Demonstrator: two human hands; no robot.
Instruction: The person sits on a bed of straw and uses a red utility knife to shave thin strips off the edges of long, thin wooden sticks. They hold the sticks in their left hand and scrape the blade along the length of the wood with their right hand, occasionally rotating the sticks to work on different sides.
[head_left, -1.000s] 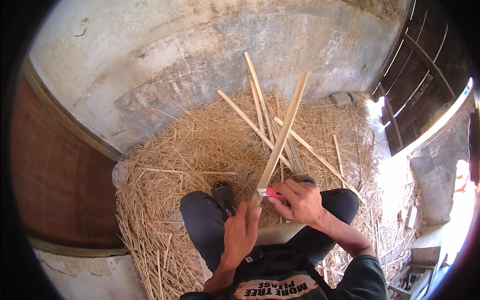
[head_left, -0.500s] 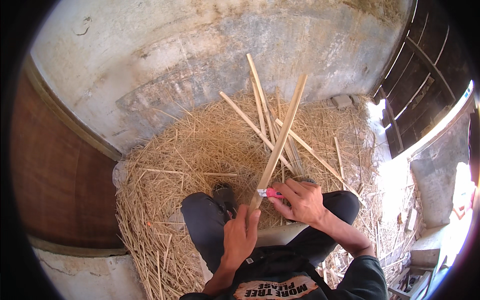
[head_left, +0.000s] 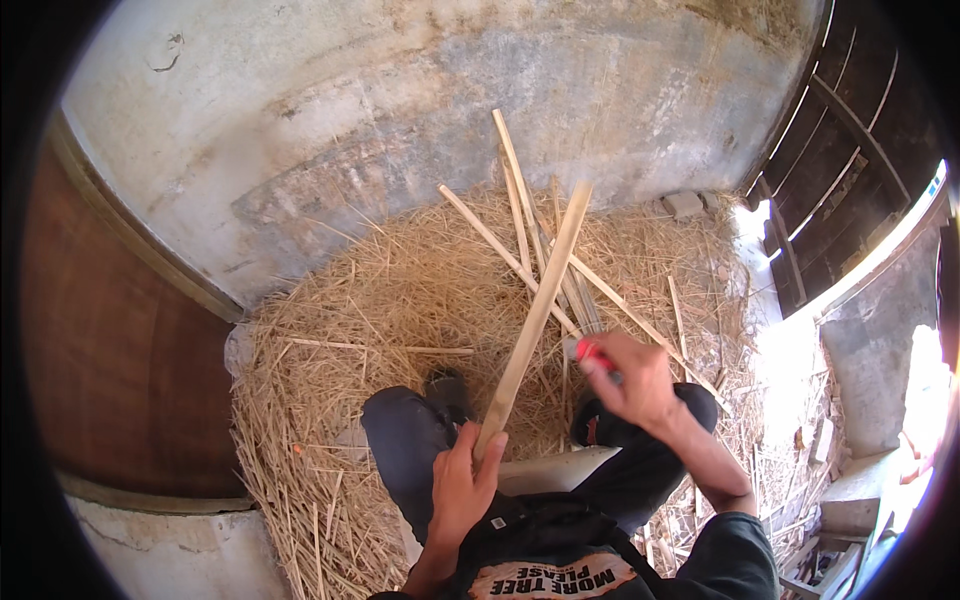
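While the person sits with knees apart over the straw [head_left: 345, 275], the left hand [head_left: 464, 488] is closed around the near end of a long, pale strip [head_left: 537, 320], thumb on one side and fingers on the other. From that grip, low between the thighs, the strip slants up and away to the right, its far end raised toward the foot of the wall [head_left: 400, 110]. The right hand [head_left: 640, 382], a little blurred, is curled around a red cutter [head_left: 592, 354] just to the right of the strip; the cutter's pale tip points left and stands apart from the wood. Past the held strip I see more sticks [head_left: 505, 145] crossing one another, some lying on the straw and some partly hidden behind it. A dark shoe [head_left: 447, 390] shows beside the left knee, and a pale board [head_left: 557, 472] spans the space between the thighs. Over to the left is a brown panel [head_left: 125, 340]; dark planks [head_left: 850, 130] with bright gaps close the right side, near a stone [head_left: 684, 204] by the wall.
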